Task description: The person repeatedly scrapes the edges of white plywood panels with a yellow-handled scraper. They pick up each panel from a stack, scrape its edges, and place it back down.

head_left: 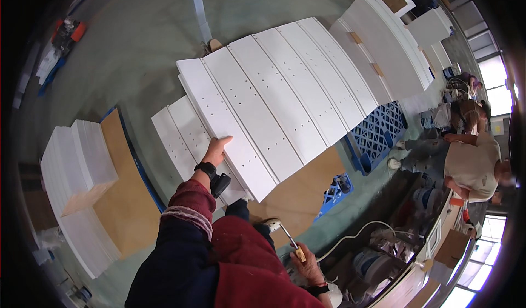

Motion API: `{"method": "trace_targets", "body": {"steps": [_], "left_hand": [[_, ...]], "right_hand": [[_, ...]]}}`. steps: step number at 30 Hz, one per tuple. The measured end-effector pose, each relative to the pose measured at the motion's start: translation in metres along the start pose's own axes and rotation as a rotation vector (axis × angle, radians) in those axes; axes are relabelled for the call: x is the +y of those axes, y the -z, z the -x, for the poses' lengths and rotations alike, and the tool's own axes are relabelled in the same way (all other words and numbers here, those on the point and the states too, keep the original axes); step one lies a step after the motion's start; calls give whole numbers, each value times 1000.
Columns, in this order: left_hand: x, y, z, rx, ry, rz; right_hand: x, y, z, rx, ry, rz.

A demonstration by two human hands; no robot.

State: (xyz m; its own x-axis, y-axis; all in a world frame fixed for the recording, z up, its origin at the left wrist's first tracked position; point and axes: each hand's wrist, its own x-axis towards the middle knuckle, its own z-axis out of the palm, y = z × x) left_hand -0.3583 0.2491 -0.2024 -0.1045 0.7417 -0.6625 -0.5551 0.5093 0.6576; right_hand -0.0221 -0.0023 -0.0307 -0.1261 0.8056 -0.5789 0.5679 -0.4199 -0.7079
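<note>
My left hand [216,150] grips the near left edge of a white drilled panel [230,124]. Its thumb lies on the top face, and the other fingers are partly hidden. That panel is the nearest in a row of similar white panels [290,78] lying side by side, each dotted with small holes. Lower white panels [178,135] stick out beneath on the left. Low on the right, my right hand [308,267] is closed round the yellow-brown handle of a hand tool [299,252] with a thin metal shaft. The tool's far end is hard to make out.
A blue plastic pallet [378,135] and a brown board [298,184] lie beyond the panels. More white stacks stand at left [82,165] and far right [383,45]. A person [466,163] stands at right, near buckets [372,264] and a pale hose [350,235].
</note>
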Motion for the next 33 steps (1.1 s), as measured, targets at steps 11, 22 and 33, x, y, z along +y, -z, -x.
{"method": "trace_targets", "body": {"steps": [11,22,33], "left_hand": [[7,37,118,-259,-111,-171],[13,77,236,-137,-243,-697],[-36,72,306,-89,-316,-84]], "right_hand": [[-25,31,1,-192,235,399],[-95,52,-54,-221,637,758],[-55,63,-10,-567,435,155]]}}
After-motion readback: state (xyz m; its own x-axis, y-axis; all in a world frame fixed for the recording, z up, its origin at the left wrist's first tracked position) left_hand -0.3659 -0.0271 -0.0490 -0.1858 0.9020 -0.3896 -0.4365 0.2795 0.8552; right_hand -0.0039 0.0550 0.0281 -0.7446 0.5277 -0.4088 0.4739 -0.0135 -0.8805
